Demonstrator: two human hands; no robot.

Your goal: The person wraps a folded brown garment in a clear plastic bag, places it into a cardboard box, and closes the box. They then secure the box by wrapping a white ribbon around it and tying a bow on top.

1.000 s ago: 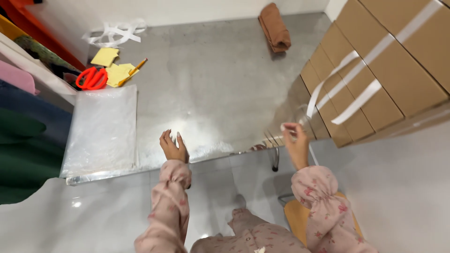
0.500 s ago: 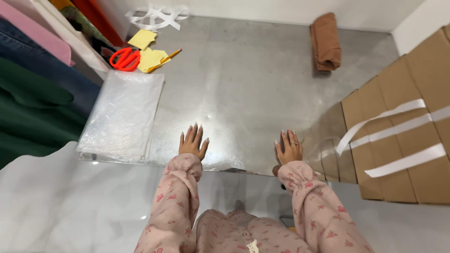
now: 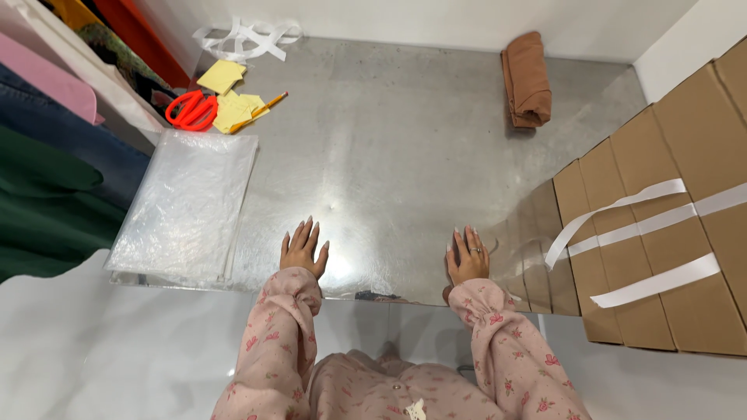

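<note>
Hands lie flat on a shiny metal sheet in the head view: the left hand with fingers spread and palm down near the sheet's front edge, the right hand likewise flat, fingers together, a ring on one finger, gripping nothing. Both sleeves are pink cloth with a small flower print. Beside the left hand rests a stack of clear plastic bags, crinkled and glossy. Farther back sit orange-handled scissors, yellow paper pieces with a pencil across them, and loops of white tape strips. A rolled brown cloth lies at the far edge. To the right, flattened cardboard boxes, matte brown, carry white tape bands. Folded garments in green, blue and pink are stacked at the left.

Compared with half a second ago, both hands rest in much the same spots; a second ago the right hand was raised by the boxes.
</note>
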